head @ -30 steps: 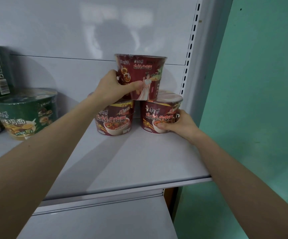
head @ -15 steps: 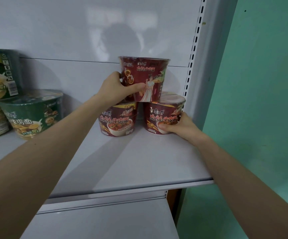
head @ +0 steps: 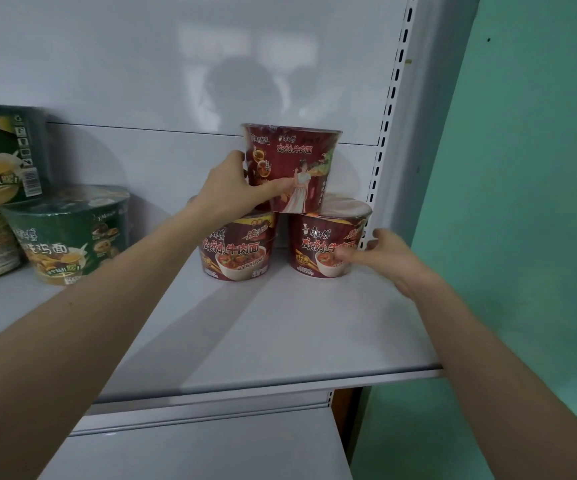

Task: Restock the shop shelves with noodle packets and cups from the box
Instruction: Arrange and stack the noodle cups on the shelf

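Beneath the left grip [head: 228, 192], clasping the top cup [head: 297, 164], two lower cups [head: 238, 251] carry it. Right grip [head: 387, 261], loosely spread, steadies one.

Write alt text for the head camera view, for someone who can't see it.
A person's left hand grips a red noodle cup stacked atop a left cup and a right cup of the same kind, at the right end of a white shelf. The right hand, blurred, is at the right cup's side. Green cups stand further left.
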